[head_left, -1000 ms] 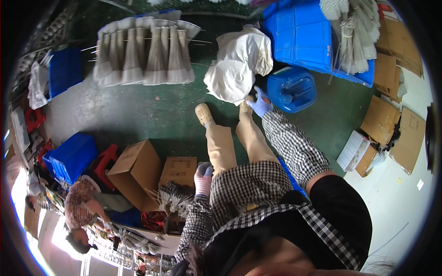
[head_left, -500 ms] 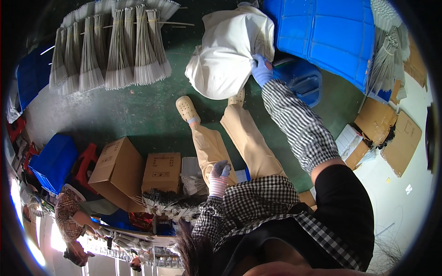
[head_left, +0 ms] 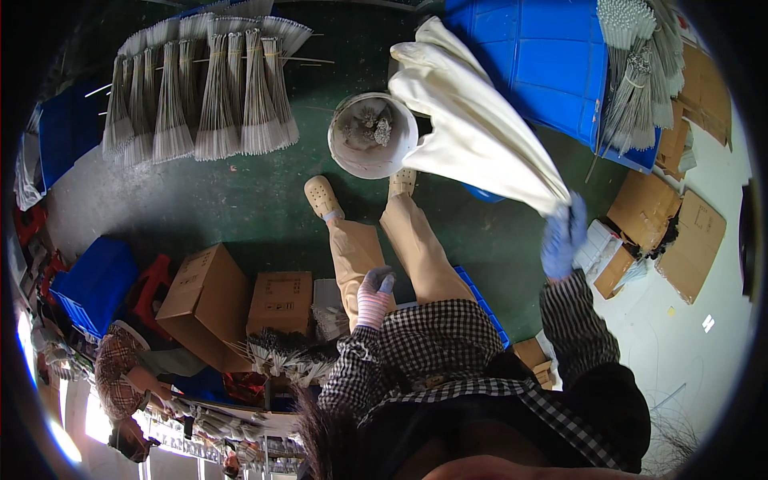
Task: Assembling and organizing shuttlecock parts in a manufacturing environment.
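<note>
My right hand, in a bluish glove, is closed on one end of a white cloth. The cloth stretches away to the far left from my hand, and its wide end hangs beside a round white bucket. Inside the uncovered bucket are grey bundled pieces, too small to name. My left hand, in a glove with a pink striped cuff, rests over my lap with its fingers curled in and nothing visible in them.
Bundles of thin grey rods stand at the far left. A large blue bin is at the far right, with more rod bundles beside it. Cardboard boxes stand at left, near another person. Flattened cardboard lies at right.
My right hand has pulled the white cloth off the bucket, toward me and to the right, baring the bucket's inside. My left hand has barely moved.
</note>
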Demonstrator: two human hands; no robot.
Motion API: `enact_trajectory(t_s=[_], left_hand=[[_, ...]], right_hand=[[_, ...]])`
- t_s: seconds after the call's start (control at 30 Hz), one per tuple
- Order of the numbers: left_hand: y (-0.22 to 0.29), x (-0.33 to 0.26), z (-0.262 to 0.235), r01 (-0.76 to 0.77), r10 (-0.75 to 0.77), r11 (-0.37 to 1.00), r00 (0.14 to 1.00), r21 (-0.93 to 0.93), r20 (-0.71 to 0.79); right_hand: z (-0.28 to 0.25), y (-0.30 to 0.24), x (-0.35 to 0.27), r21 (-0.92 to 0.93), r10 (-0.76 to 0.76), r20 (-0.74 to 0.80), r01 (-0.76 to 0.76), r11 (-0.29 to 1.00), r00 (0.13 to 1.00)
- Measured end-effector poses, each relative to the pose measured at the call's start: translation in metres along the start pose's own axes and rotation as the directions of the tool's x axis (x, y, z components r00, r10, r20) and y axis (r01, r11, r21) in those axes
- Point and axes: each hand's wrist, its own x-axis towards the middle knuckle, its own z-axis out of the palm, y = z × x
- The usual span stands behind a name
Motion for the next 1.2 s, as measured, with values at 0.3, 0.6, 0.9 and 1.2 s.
enact_trajectory(t_s=[0.3,0.6,0.9,1.2], left_hand=[[0.001,0.033,-0.007,-0.082,0.087,0.994,0.994,-0.069,0.071],[0.011,0.046,0.01,-0.087,0.092,0.995,0.991,-0.054,0.094],[0.026,0.064,0.012,-0.275,0.273,0.961,0.961,0.034,0.037],[0.03,0.011,0.076,-0.173,0.197,0.969,0.973,-0.176,0.124]], right_hand=[[-0.17,0.18,-0.066,0.098,0.587,-0.26,-0.584,0.806,0.766],[-0.201,0.288,0.029,-0.5,0.199,-0.033,-0.189,0.845,0.979],[0.191,0.063,0.037,-0.23,-0.216,0.662,0.469,0.853,0.718],[0.322,-0.006,0.107,-0.69,0.346,0.638,0.312,0.653,0.687]])
